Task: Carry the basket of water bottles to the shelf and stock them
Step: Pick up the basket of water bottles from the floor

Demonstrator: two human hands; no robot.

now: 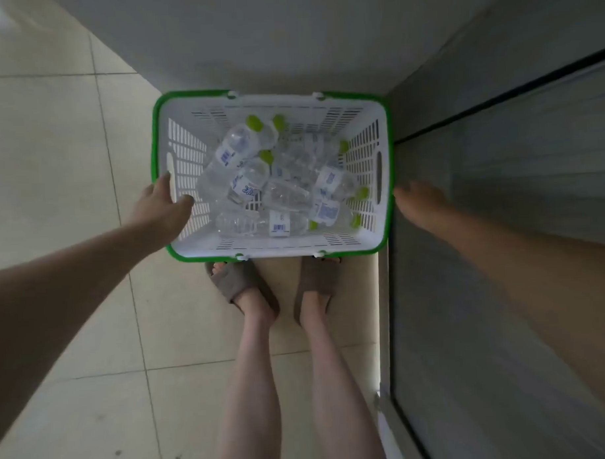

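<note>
Basket [276,245], white plastic with green rim, sits on tiled floor [52,169] in wall corner, just ahead of person's slippered feet [279,281]. Water bottles [258,182] with green caps lie jumbled inside, clear, blue-printed labels. Left hand [163,208] at basket's left rim, fingers [185,200] spread and loose, thumb over edge into basket, not clamped on anything. Right hand [420,204] just beside right rim near side handle slot; blurred, fingers tucked low, grip state cannot tell. Glass-fronted cabinet [499,222] at right.
</note>
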